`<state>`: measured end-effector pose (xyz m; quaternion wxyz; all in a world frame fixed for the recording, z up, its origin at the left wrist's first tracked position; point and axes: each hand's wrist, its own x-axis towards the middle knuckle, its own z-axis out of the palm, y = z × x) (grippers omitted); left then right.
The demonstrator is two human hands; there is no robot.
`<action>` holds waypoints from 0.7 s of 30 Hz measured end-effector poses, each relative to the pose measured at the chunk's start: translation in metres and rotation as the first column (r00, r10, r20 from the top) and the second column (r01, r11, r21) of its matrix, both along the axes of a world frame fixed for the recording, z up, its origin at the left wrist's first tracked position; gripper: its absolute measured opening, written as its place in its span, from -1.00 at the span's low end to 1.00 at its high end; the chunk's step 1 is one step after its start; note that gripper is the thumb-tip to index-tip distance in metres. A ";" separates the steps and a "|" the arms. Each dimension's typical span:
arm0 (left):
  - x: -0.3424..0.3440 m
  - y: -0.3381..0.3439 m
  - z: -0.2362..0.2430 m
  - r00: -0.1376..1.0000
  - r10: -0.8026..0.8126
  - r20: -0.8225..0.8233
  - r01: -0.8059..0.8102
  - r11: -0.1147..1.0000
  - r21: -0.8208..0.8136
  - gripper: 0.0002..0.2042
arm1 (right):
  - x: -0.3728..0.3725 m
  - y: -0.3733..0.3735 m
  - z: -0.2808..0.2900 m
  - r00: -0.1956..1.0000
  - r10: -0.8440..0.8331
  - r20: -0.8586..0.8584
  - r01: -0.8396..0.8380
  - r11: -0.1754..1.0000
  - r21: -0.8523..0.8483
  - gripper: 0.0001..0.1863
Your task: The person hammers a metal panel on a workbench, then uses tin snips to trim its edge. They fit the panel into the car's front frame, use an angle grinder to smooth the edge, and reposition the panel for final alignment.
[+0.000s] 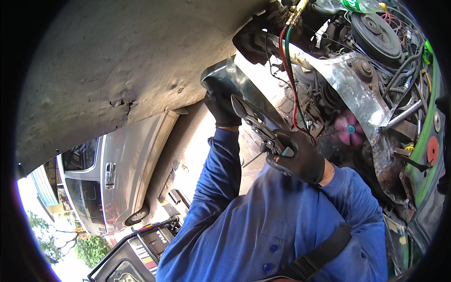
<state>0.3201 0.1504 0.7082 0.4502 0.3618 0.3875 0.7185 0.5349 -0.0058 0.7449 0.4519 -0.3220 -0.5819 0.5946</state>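
Observation:
My left hand [220, 102], in a black glove, is closed on the edge of a shiny bent strip of sheet metal [253, 96]. My right hand [303, 157], gloved as well, grips the handles of a pair of tin snips [257, 126]. The snips point up and left, their blades just beside my left hand and in front of the sheet. Whether the jaws touch the metal I cannot tell. My left fingertips are hidden against the sheet.
On the right lies an open engine bay with a round black air cleaner [377, 37], a pink fan [350, 128] and a green body edge [430, 155]. Red and green hoses [287, 70] hang from above. A textured panel [117, 61] overhangs the upper left; a grey vehicle [127, 160] stands beyond.

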 end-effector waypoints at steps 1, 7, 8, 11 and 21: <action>0.002 0.003 -0.002 1.000 0.030 0.006 -0.030 1.000 -0.006 -0.61 | 0.001 0.000 0.002 0.999 -0.020 -0.036 0.021 1.000 0.009 -0.58; 0.002 0.008 0.006 0.998 -0.032 0.045 0.041 0.975 -0.219 -0.37 | 0.021 0.000 0.003 0.989 -0.027 -0.147 0.000 0.983 -0.182 -0.76; 0.002 0.009 0.009 0.998 -0.026 0.058 0.040 0.968 -0.249 -0.31 | 0.028 -0.003 0.002 0.990 -0.022 -0.138 0.007 0.994 -0.108 -0.78; 0.001 0.017 0.012 0.984 0.053 0.170 -0.010 0.969 -0.245 -0.54 | 0.039 -0.016 -0.010 0.989 -0.104 -0.105 0.084 0.980 -0.178 -0.78; -0.013 0.028 -0.006 0.982 -0.032 0.184 0.079 0.965 -0.252 -0.53 | 0.069 -0.049 -0.062 0.996 -0.027 -0.088 -0.010 0.918 -0.395 -0.65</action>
